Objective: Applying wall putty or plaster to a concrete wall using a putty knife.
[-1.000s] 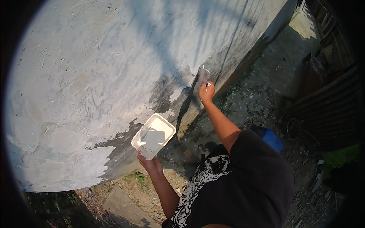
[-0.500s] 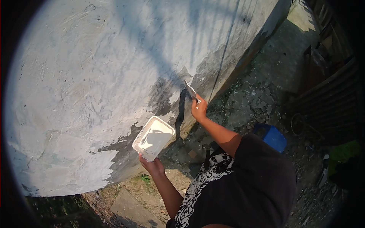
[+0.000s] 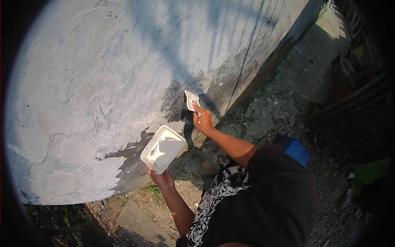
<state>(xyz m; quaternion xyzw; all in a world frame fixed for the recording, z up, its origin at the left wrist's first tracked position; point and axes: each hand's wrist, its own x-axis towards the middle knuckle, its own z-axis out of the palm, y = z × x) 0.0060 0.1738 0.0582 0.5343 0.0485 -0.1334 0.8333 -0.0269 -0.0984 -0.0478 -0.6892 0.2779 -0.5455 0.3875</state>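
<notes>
Wall (image 3: 103,82) sunlit, rough, coated mostly in white, with tree-like shadows over the upper part; dark patch (image 3: 175,99) low down where the coat is missing, ragged at its edges. Right hand (image 3: 202,120) grasping a flat, pale scraper (image 3: 191,99), thumb and fingers closed at its near end, white smears on the fingers; blade angled up and left, in front of the dark patch. Whether its edge touches the surface, cannot tell. Left hand (image 3: 163,180) gripping a rectangular white tub (image 3: 153,143) by its lower end, tub tilted, open side facing the wearer; white paste (image 3: 173,147) inside, part in shadow. Tub sits below and left of the scraper, the two apart. Wearer in a dark shirt (image 3: 279,193) with a black-and-white print. Right of the body, on broken ground (image 3: 267,111), a blue container (image 3: 297,152); corrugated sheeting (image 3: 354,107) beyond.
</notes>
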